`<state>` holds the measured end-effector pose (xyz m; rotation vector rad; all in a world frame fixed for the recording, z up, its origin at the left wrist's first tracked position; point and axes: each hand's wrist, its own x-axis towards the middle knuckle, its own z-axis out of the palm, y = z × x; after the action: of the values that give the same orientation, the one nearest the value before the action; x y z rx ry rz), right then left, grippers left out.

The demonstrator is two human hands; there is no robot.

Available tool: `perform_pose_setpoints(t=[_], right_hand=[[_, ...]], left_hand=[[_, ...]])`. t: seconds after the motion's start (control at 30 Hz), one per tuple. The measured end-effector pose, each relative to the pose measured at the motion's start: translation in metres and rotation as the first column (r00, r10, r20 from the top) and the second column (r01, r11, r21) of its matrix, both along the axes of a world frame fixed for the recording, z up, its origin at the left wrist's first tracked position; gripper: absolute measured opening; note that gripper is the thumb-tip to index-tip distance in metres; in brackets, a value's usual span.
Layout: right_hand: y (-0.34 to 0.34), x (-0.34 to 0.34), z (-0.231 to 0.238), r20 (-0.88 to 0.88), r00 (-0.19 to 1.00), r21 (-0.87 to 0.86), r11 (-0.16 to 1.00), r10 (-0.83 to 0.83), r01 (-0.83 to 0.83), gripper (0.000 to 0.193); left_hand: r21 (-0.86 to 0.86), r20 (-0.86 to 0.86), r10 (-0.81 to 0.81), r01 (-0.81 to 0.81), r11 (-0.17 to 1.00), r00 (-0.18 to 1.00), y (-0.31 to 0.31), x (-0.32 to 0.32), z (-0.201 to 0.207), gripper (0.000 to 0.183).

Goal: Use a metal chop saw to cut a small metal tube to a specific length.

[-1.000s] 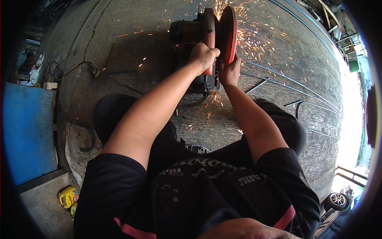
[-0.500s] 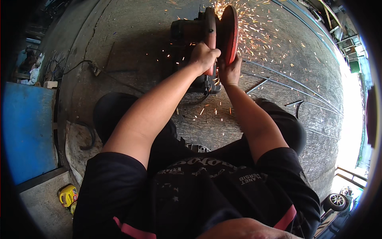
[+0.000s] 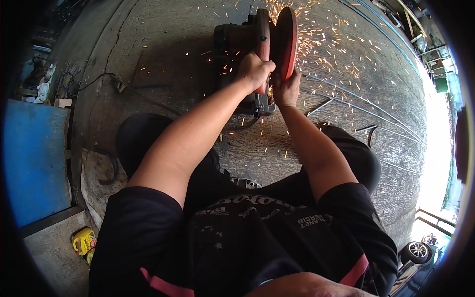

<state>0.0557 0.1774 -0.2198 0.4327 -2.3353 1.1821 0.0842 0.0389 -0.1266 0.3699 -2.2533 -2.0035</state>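
Observation:
A cut-off saw (image 3: 235, 39) with a dark motor body stands on the floor in front of me, throwing orange sparks from its far side. My left hand (image 3: 255, 72) is closed round its red handle (image 3: 263, 49). To the right of the handle a large red disc (image 3: 288, 44) is seen nearly edge-on. Against the near lower edge of that disc, my right hand (image 3: 287, 88) has its fingers curled. Whatever those fingers grip is hidden by the hand and the disc.
Thin metal rods (image 3: 366, 101) lie on the floor to the right, with a short metal piece (image 3: 320, 107) near them. A power cable (image 3: 143, 98) runs off left. A blue panel (image 3: 37, 158) and a yellow container (image 3: 84, 241) are at left. Sparks scatter across the right side.
The sparks have shifted and spread in a different pattern. Both hands, the saw and the red disc stay almost where they were.

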Motion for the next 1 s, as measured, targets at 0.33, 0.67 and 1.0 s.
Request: perform_pose_setpoints(t=[0.33,0.67,1.0], right_hand=[[0.0011,0.0010,-0.0015,-0.009,1.000,-0.018,1.000,0.021,-0.021,0.061],[0.0008,0.0028,-0.0009,0.054,0.998,-0.020,1.000,0.012,-0.011,0.061],[0.0015,0.0027,-0.0046,-0.062,0.998,0.002,1.000,0.020,-0.020,0.061]], left_hand=[[-0.038,-0.028,0.059,-0.060,0.997,0.998,0.0002,-0.0028,-0.0094,0.027],[0.038,-0.034,0.040,-0.039,0.999,0.999,0.0030,0.0042,-0.0015,0.019],[0.039,-0.058,0.052,-0.049,0.998,0.997,0.0024,0.0047,-0.0067,0.035]])
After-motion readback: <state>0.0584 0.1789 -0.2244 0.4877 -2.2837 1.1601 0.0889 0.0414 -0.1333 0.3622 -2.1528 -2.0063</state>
